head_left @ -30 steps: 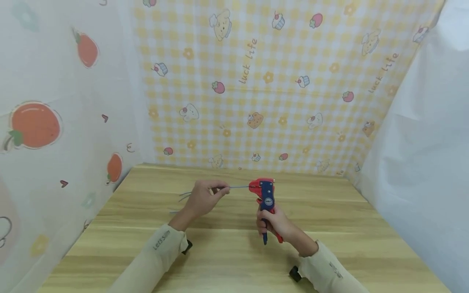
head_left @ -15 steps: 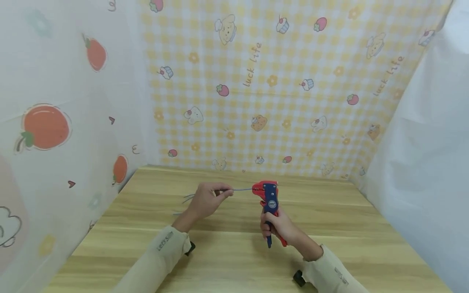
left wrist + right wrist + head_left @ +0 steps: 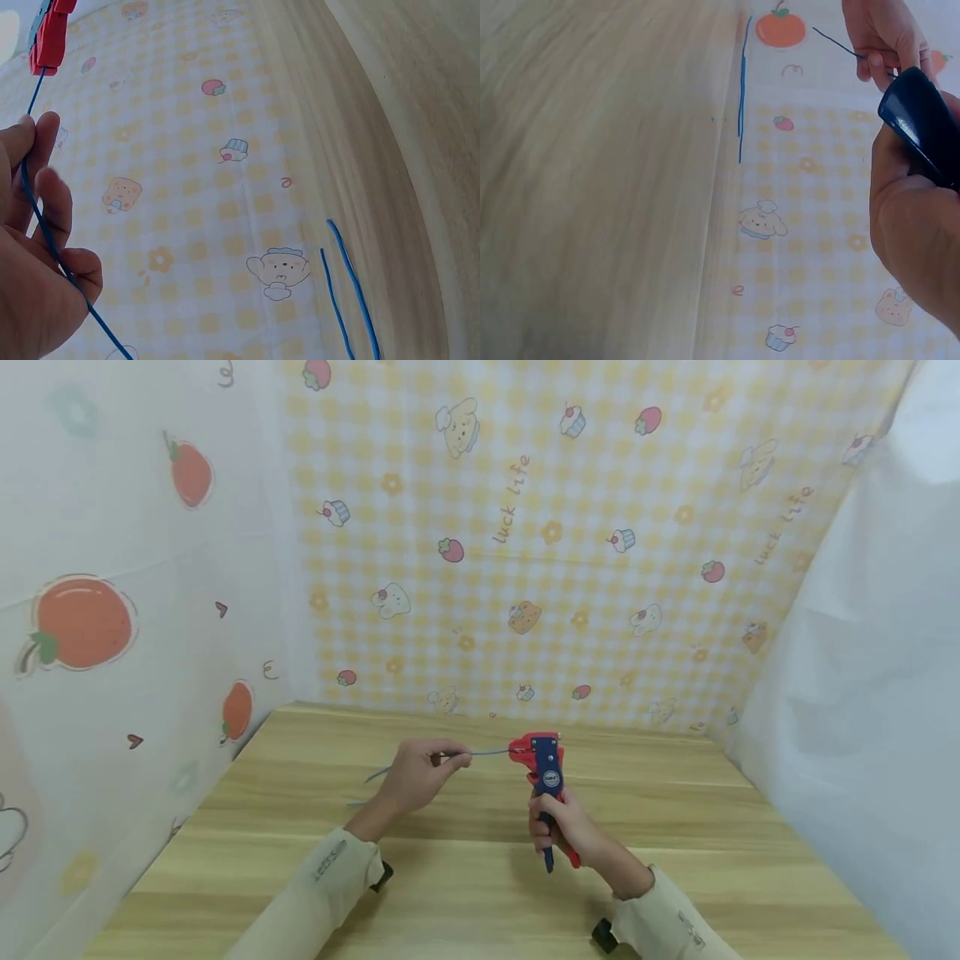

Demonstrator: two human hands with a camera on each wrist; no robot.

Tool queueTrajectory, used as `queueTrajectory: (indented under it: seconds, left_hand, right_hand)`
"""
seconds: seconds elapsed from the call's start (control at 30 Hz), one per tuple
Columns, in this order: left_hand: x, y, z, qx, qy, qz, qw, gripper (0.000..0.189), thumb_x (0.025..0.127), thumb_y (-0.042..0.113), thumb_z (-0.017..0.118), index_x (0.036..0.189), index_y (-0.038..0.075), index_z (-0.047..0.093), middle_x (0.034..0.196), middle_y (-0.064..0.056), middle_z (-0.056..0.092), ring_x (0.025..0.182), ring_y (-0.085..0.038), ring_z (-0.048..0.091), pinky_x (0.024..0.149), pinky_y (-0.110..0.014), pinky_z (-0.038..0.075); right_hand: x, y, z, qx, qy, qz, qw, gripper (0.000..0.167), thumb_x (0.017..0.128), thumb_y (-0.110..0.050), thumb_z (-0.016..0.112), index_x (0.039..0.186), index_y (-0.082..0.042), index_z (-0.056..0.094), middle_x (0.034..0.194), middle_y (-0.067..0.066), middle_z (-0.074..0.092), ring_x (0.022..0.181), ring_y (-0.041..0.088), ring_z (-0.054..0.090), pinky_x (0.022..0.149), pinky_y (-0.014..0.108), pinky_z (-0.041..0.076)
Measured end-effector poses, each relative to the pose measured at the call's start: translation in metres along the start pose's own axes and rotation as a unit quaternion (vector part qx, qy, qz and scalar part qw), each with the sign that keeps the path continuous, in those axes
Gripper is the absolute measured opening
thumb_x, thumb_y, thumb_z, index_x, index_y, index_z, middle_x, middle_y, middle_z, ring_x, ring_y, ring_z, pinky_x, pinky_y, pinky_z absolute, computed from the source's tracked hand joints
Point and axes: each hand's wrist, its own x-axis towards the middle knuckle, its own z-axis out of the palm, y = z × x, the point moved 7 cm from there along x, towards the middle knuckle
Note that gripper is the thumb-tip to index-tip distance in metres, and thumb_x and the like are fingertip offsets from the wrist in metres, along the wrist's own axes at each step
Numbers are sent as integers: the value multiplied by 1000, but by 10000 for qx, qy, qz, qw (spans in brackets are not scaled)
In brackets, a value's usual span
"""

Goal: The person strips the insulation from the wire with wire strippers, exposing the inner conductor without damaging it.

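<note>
Wire [image 3: 491, 752] pinched in left hand [image 3: 417, 775], stripper [image 3: 548, 765] gripped in right hand [image 3: 567, 827], we should hold wire square to stripper

The red-and-blue pistol-shaped wire stripper [image 3: 550, 767] is hiding one tip of the thin blue wire [image 3: 490, 752] — the right hand [image 3: 566, 828] is partly covering its handles [image 3: 548, 862] — and the left wrist view is cropping it.
</note>
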Motion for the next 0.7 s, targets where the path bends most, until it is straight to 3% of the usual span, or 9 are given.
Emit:
queueTrajectory:
  seconds: [0.4,0.6,0.7]
  left_hand:
    - [1,-3,-6,51,-103,-226,9997,6,92,15,72,88,15,77,79,9,73,47,-4,35,45,-21,34]
    - [3,-3,-12,194,-80,-336,9992,7,91,15,72,86,17,77,79,11,72,60,-8,57,61,-25,48]
    - [4,-3,-13,205,-101,-284,9993,8,92,15,72,86,17,77,78,10,72,64,-13,61,62,-27,50]
  right_hand:
    - [-1,-4,4,1,-200,-93,9998,5,98,-10,43,94,-10,46,67,-4,50,56,9,50,59,28,54]
    - [0,-6,6,-76,-315,-242,9992,9,100,-9,42,95,-9,49,69,-3,54,59,10,55,60,30,56]
    - [0,-6,6,-76,-350,-260,9990,12,100,-9,42,94,-9,52,70,-3,55,60,10,56,61,30,56]
